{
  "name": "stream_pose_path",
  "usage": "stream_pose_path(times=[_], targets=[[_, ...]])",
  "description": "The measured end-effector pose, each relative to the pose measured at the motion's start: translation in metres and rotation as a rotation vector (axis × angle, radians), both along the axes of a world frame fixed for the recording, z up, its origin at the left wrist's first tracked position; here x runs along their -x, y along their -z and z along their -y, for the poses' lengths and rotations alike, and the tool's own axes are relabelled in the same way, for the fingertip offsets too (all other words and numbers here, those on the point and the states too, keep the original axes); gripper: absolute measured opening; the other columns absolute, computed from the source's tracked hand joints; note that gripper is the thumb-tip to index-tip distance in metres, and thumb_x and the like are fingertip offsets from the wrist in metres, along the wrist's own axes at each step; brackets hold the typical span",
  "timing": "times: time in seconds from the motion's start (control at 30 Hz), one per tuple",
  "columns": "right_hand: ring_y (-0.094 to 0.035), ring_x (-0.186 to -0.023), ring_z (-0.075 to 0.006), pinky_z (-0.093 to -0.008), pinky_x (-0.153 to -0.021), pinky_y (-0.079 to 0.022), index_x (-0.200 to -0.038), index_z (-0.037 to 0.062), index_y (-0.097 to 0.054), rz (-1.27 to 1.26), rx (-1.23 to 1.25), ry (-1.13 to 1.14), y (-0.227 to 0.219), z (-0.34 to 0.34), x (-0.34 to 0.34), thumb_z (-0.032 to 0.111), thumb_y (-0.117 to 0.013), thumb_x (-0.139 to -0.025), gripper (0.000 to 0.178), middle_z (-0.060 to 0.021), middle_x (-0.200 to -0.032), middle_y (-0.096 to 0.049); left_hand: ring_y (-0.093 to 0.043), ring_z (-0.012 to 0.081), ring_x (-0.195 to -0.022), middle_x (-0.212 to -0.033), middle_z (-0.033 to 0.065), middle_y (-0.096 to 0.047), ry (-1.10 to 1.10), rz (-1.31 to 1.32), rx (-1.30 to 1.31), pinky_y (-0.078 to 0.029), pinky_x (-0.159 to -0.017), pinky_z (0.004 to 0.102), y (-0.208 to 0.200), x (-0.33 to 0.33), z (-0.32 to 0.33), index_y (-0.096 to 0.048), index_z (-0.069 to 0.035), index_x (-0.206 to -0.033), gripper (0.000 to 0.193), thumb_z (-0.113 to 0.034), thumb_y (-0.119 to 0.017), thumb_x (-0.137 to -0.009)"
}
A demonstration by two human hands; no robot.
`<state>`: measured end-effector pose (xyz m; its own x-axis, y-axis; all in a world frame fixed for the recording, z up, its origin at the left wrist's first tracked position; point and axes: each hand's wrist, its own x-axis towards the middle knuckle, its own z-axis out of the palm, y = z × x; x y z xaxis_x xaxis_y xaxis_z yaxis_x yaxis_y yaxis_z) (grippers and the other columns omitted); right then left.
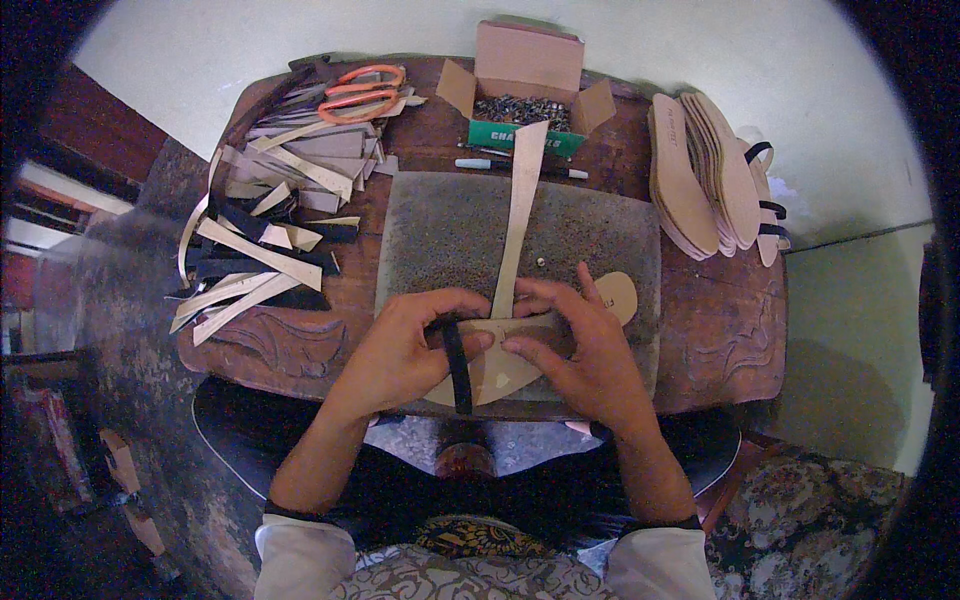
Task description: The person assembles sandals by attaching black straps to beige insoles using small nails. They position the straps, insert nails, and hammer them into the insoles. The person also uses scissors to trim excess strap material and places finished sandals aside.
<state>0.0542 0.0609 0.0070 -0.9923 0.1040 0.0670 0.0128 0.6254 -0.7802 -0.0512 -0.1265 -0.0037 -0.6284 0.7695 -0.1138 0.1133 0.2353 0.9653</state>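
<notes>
Both hands [500,345] press the tan insole [540,335] lying beneath them.

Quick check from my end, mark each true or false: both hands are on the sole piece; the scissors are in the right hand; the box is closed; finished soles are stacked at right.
1. Both hands on the sole piece: true; left hand and right hand hold the tan insole.
2. False; the orange scissors lie at the table's far left.
3. False; the cardboard box is open.
4. True; the insole stack sits at right.
</notes>
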Motion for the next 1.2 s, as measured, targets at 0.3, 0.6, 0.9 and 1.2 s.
stream_pose_path(times=[0.3,0.6,0.9,1.2], targets=[[-0.065,-0.103,-0.0223,-0.0541,-0.116,-0.013,-0.12,0.0093,-0.056,-0.009,0.021,-0.002,0.0016,-0.0006,0.0008,0.015,-0.075,-0.077,0.047,-0.0057,-0.1,-0.068,-0.061,0.0086,-0.076,-0.082,0.007,-0.068,0.0,0.042,0.002,-0.05,-0.066,0.0268,-0.0039,-0.0002,-0.0011,-0.065,0.002,-0.104,0.026,-0.011,-0.071,-0.083],[-0.064,-0.102,-0.025,-0.055,-0.115,-0.017,-0.111,0.0084,-0.057,-0.026,-0.007,-0.01,0.007,-0.0003,0.0016,0.016,-0.073,-0.079,0.036,-0.0069,-0.101,-0.066,-0.055,0.0065,-0.068,-0.077,0.0042,-0.066,-0.038,0.042,0.011,-0.044,-0.059,0.0256,-0.0016,-0.0011,-0.0031,-0.067,0.002,-0.1,0.024,-0.014,-0.073,-0.083],[-0.064,-0.098,-0.0293,-0.0539,-0.113,-0.025,-0.098,0.0063,-0.058,-0.079,-0.002,-0.012,0.0071,-0.0011,0.0024,0.017,-0.073,-0.079,0.028,-0.0096,-0.095,-0.065,-0.052,0.0059,-0.066,-0.074,0.0022,-0.065,-0.078,0.071,0.046,-0.041,-0.057,0.0243,-0.0005,-0.0024,-0.0029,-0.068,0.001,-0.098,0.023,-0.014,-0.074,-0.082],[-0.058,-0.105,-0.0338,-0.0519,-0.109,-0.031,-0.102,0.0053,-0.057,-0.039,-0.014,-0.049,0.0062,-0.0023,0.0026,0.017,-0.069,-0.082,0.026,-0.0123,-0.099,-0.063,-0.062,0.0103,-0.08,-0.085,0.0043,-0.069,-0.079,0.089,0.104,-0.049,-0.073,0.0262,-0.002,-0.0017,-0.0027,-0.068,-0.001,-0.097,0.023,-0.012,-0.077,-0.079]])
